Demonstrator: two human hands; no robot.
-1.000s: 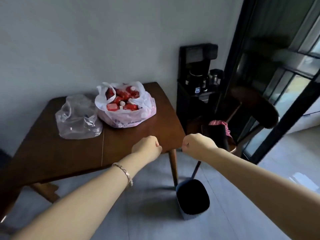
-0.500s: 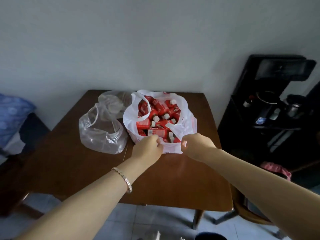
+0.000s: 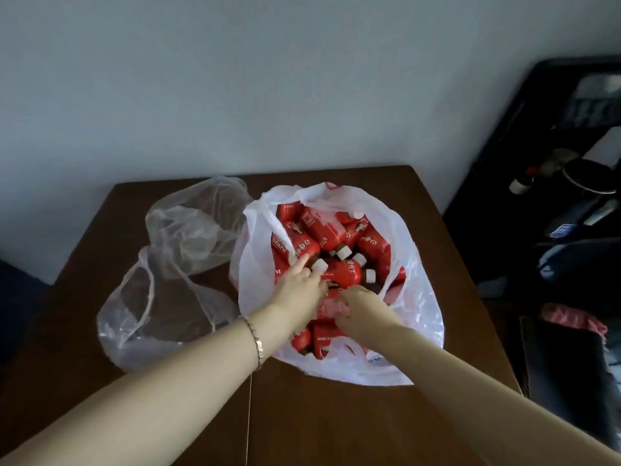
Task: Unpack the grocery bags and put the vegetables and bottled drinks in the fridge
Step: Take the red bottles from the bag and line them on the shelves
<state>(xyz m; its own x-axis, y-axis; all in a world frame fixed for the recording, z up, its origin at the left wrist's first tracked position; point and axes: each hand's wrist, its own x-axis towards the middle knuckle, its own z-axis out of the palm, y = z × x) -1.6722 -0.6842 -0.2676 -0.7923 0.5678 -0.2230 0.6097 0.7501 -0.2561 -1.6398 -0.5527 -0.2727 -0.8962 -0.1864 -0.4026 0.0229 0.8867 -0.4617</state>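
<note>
Bench (image 3: 336, 425): a dark brown wooden top that fills the lower half of the frame, with its far edge against a pale wall (image 3: 268, 79).
White bag (image 3: 420, 297): a thin plastic carrier standing on the bench just right of centre, its mouth spread wide open.
Bottles (image 3: 339, 274): the task's drinks. We see many small bottles with red labels and white caps, lying heaped on their sides inside the white bag.
Left hand (image 3: 299, 287): it reaches into the bag's mouth from the lower left. The index finger lies straight on a red label, just beside a white cap (image 3: 319, 265). Its grip is apart and closes on nothing we can see.
Right hand (image 3: 363, 307): it enters from the lower right and sits close beside the left hand, knuckles up, with the fingers curled down among the bottles. The area is blurred, so we cannot tell whether its grip holds a bottle.
Bracelet (image 3: 257, 341): a slim metal band on the left wrist.
Clear bag (image 3: 188, 230): crumpled transparent plastic on the bench at centre left, touching the white bag's left side. We make out no contents.
Dark stand (image 3: 571, 230): black furniture along the right edge of the frame, carrying dim objects we cannot identify.
Pink cloth (image 3: 571, 319): it lies below the stand, at right centre.
</note>
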